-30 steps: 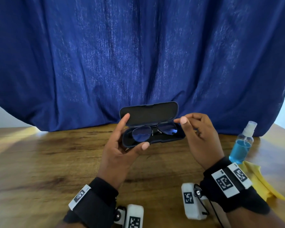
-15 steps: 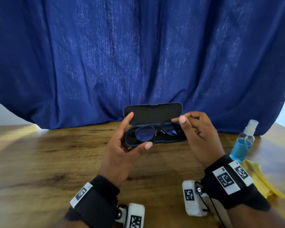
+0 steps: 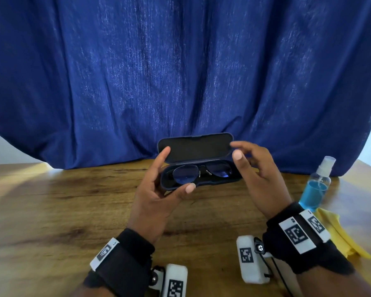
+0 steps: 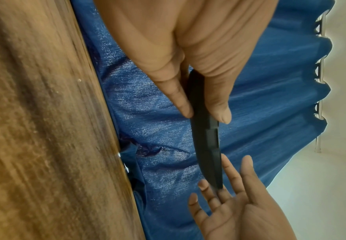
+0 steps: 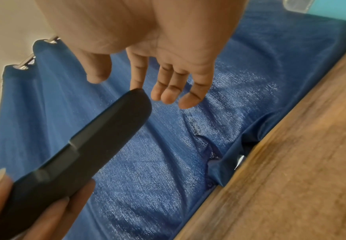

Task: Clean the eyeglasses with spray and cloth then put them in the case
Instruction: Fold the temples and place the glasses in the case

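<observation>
the left hand point(image 3: 156, 196) grips the left end of the open case point(image 3: 198, 166), held above the bench point(image 3: 51, 211). the glasses point(image 3: 199, 172) lie inside. the right hand point(image 3: 257, 179) hovers at the lid's right end, fingers loose, holding nothing. further right stand the spray point(image 3: 316, 185) and cloth point(image 3: 338, 234).

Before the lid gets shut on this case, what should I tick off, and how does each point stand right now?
1. Eyeglasses lie inside the case: ok.
2. Left hand grips the case by its left end, off the table: ok.
3. Lid upright and free to fold: ok.
4. Right hand at the lid's right corner, fingers relaxed, holding nothing: ok.
5. Temples folded flat under the lenses: cannot tell.
6. Spray bottle and yellow cloth set aside at right: ok.
</observation>
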A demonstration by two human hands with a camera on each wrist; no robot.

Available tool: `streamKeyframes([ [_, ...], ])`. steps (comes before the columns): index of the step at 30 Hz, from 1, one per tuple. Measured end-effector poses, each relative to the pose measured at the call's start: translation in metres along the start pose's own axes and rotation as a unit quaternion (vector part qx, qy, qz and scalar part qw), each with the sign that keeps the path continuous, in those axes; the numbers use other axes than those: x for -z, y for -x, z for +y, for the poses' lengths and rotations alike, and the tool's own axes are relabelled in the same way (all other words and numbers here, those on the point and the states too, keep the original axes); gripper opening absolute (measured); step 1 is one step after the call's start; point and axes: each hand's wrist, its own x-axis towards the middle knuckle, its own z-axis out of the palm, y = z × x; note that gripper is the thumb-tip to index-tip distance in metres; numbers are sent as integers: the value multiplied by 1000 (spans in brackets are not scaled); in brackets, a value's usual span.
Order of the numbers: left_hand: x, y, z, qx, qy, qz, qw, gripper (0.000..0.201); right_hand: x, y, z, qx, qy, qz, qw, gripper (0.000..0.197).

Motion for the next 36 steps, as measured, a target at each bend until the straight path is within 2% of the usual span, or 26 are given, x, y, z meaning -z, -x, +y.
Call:
streamKeyframes([
  [2, 0, 0, 1, -1, 20, 4, 1000, 92, 2, -2, 1, -26, -48, -24, 998, 68],
  [5, -1, -1, 0, -1, 55, 0, 998, 97, 1, -2, 8, -28, -91, -127, 987, 112],
  [7, -1, -2, 0, 8, 82, 1, 997, 107, -1, -1, 12, -15, -97, -160, 982, 121],
  [10, 0, -3, -1, 33, 111, 10, 993, 118, -3, 0, 11, -2, -92, -152, 984, 115],
  [14, 4, -3, -3, 12, 72, -9, 997, 91, -5, 4, 7, 37, -89, -121, 988, 78],
  [16, 5, -3, -4, 4, 53, -8, 999, 80, -5, 6, 7, 35, -102, -123, 986, 59],
  [18, 6, -3, -3, -7, 22, -1, 1000, 67, -7, 5, 8, 31, -98, -124, 987, 50],
  [22, 7, -2, -3, -26, -12, 20, 999, 47, -9, 5, 10, 38, -86, -111, 989, 42],
  [28, 8, -2, -3, -40, -29, 19, 999, 45, -8, 5, 7, 47, -65, -124, 989, 37],
  [31, 12, -4, -5, -44, -61, 18, 997, 45, -8, 3, 11, 77, 24, -149, 986, 42],
  [34, 11, -3, -6, -47, -103, -11, 994, 45, -10, 4, 13, 124, 154, -174, 965, 51],
  [36, 7, -1, -6, -47, -108, -29, 993, 45, -12, 6, 12, 150, 180, -192, 953, 53],
])
